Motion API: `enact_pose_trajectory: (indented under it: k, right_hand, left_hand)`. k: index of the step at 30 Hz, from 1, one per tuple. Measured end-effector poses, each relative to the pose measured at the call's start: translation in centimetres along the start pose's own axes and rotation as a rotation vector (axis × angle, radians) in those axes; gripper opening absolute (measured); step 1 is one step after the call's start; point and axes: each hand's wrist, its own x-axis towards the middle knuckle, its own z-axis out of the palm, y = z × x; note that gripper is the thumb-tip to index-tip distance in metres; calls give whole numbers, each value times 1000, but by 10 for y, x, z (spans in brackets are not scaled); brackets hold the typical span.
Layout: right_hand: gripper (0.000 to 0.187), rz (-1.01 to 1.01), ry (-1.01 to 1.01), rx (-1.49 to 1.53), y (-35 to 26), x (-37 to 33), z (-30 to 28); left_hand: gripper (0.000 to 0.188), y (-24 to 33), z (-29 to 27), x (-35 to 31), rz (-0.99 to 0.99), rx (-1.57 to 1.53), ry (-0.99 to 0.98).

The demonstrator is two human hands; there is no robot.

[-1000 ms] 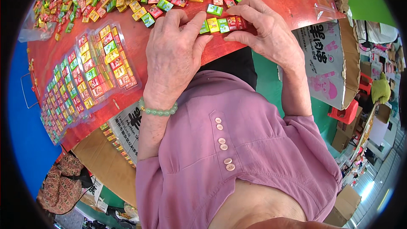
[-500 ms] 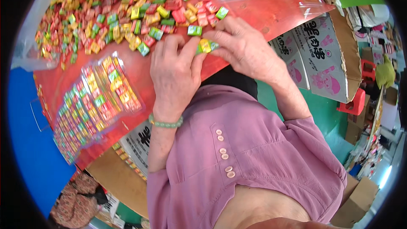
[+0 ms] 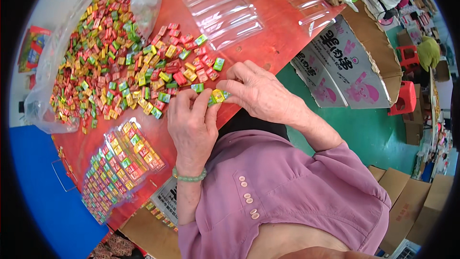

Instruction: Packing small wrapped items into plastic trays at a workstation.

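A short row of small wrapped candies (image 3: 218,96), green and yellow, is pinched between my two hands at the near edge of the red table (image 3: 282,33). My left hand (image 3: 192,124), with a green bead bracelet at its wrist, grips the row from the left, thumb and fingers together. From the other side, the fingertips of my right hand (image 3: 263,93) close on the row's right end. Just beyond my fingers spreads a large pile of loose wrapped candies (image 3: 105,57), red, yellow and green. Candy-filled clear trays (image 3: 125,159) lie overlapped left of my left hand.
Clear molded plastic trays (image 3: 223,12) lie at the far side of the table. A clear plastic bag (image 3: 40,103) surrounds part of the pile. A printed cardboard box (image 3: 354,74) stands past the table's right edge, with red stools (image 3: 403,98) behind it.
The view has shifted, so the table, pile and hands sit lower in the picture and more of the far table shows. Both hands still pinch the candies.
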Motion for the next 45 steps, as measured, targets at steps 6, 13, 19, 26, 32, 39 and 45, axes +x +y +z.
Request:
enact_pose_trajectory:
  k: [6,13,19,26,32,39,45]
  right_hand:
    - [33,87,65,-78,25,1,-33]
    - [28,39,146,-78,72,19,-44]
    - [33,46,-13,-32,89,56,-70]
    - [27,-28,47,-112,113,44,-35]
    - [30,-97,100,-125,127,45,-23]
    - [32,-18,49,-132,122,43,-25]
    - [31,1,71,-147,123,46,-27]
  left_hand:
    - [24,14,15,53,116,-24,5]
    - [22,8,41,103,180,-32,1]
    - [21,-2,45,132,203,79,76]
    - [23,-7,67,115,124,73,48]
    - [23,-10,76,113,122,119,32]
    - [23,-12,77,111,118,81,45]
    - [25,-10,79,115,89,51,87]
